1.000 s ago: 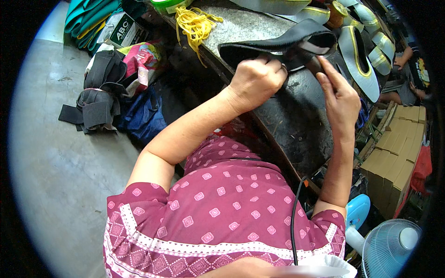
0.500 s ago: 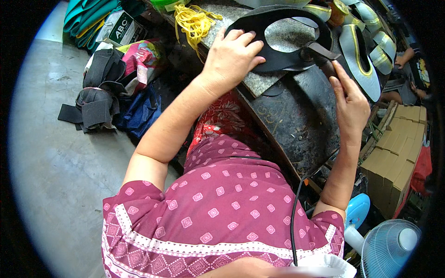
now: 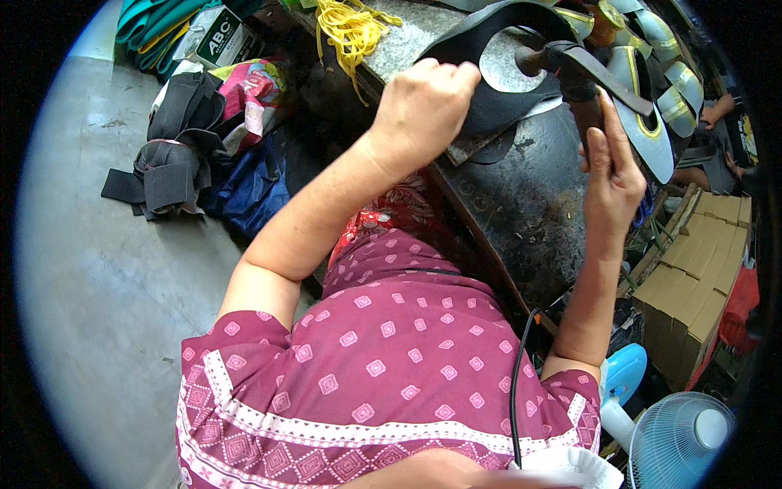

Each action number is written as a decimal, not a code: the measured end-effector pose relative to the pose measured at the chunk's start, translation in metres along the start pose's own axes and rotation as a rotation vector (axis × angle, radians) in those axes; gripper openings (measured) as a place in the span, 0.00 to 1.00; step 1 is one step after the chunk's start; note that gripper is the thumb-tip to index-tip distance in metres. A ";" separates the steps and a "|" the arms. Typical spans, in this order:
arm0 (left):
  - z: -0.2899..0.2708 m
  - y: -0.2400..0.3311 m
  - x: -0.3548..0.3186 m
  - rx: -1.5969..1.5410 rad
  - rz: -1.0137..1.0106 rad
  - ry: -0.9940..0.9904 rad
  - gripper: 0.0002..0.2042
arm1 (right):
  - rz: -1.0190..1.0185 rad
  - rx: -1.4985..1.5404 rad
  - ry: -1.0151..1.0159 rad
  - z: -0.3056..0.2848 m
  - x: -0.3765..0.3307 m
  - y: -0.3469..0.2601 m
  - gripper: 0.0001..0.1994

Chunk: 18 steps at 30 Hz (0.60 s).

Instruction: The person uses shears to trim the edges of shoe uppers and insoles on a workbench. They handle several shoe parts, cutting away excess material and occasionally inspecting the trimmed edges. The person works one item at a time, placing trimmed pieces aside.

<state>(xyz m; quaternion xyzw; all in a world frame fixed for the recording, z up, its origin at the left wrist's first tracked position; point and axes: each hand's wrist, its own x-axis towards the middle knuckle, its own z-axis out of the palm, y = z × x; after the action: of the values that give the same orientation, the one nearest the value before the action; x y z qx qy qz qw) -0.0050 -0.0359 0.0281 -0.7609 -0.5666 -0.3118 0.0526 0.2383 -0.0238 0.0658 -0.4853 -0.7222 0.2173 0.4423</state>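
My left hand (image 3: 426, 110) is closed on the near left edge of a black shoe upper (image 3: 505, 107), a curved piece with a large oval opening. In my right hand (image 3: 612, 167) is a hammer (image 3: 580, 98) with a dark handle. Its long, narrow head is raised over the right end of the upper and hides part of it. Beneath the upper lies a speckled grey stone slab (image 3: 411, 34) on a dark worktable (image 3: 521, 212).
Yellow straps (image 3: 350, 37) hang over the slab's left edge. Silver-and-yellow uppers (image 3: 652, 134) lie at the right. Cardboard boxes (image 3: 692, 273) and a fan (image 3: 680, 440) stand at my right. Black material rolls (image 3: 175, 167) sit on the floor at left. Another person's hand (image 3: 718, 110) shows far right.
My left hand has shifted right and its spread fingers have closed on the upper's edge. The hammer has risen off the upper, and the upper's near side has shifted.
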 end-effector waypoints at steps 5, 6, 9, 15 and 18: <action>-0.002 -0.024 0.047 0.107 0.204 0.590 0.14 | -0.182 -0.477 -0.152 0.025 -0.016 0.017 0.18; 0.000 -0.026 0.055 0.135 0.097 0.378 0.17 | -0.171 -0.466 -0.161 0.024 -0.018 0.021 0.18; 0.005 -0.036 0.068 -0.228 -0.194 -0.015 0.16 | -0.207 -0.457 -0.147 0.010 -0.018 0.030 0.18; 0.017 -0.031 0.044 -0.457 -0.487 0.146 0.10 | -0.122 -0.637 -0.102 -0.025 -0.002 0.019 0.17; 0.023 -0.032 0.046 -0.180 -0.392 0.088 0.10 | -0.138 -0.403 -0.006 -0.026 0.005 0.008 0.18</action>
<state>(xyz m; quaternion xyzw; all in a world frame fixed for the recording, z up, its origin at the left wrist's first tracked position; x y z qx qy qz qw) -0.0166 0.0241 0.0254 -0.6233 -0.6708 -0.3985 -0.0527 0.2640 -0.0192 0.0755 -0.5128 -0.7839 0.0394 0.3478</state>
